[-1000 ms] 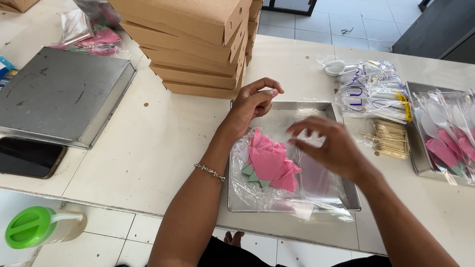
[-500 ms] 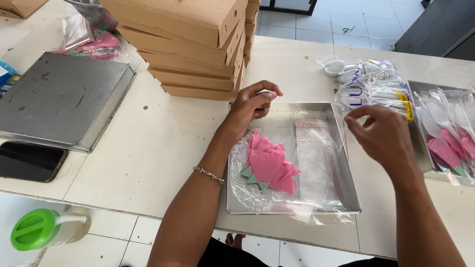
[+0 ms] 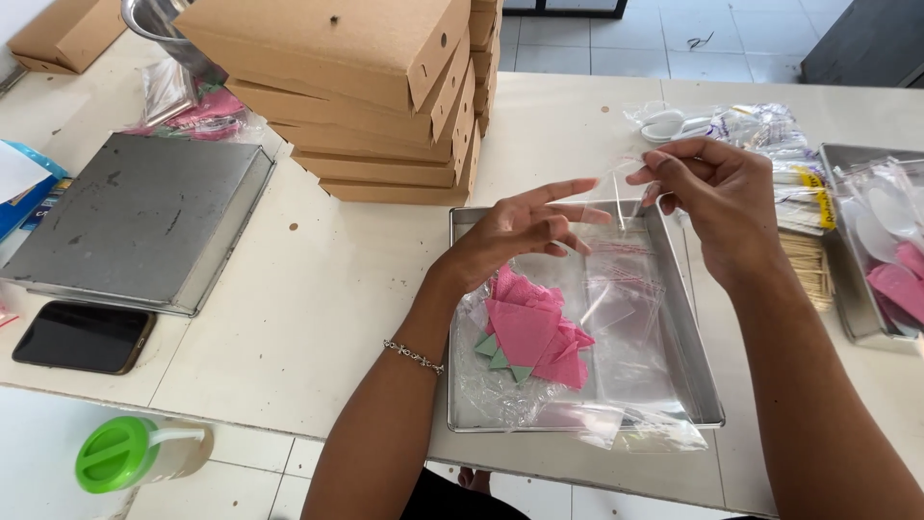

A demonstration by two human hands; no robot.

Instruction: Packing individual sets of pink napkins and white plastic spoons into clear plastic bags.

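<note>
Presently, from my remote station, I find the work at an early stage. The right hand (image 3: 717,197) pinches 1 small clear plastic sleeve (image 3: 624,193) between thumb and fingertips, held up over the far edge of the metal tray (image 3: 685,327); the sleeve looks empty. The left hand (image 3: 515,231) is released, fingers spread and grasping nothing, just beside the sleeve and above the tray's far-left corner.

Done, as far as I can judge: 1 sleeve is separated from the stock. Left: the pink paper napkins (image 3: 529,332), with green pieces among them, lie on crumpled wrap in the tray's left half, and none appears bagged; flat clear bags (image 3: 626,337) rest unused along its right half.

At the table's right edge, a second tray (image 3: 845,299) holds white plastic spoons (image 3: 885,217) and pink items, with wooden skewers (image 3: 804,265) beside it. Cardboard boxes (image 3: 375,96) are stacked at the far edge; an upturned grey tray (image 3: 125,217) and a phone (image 3: 82,337) sit toward the left
</note>
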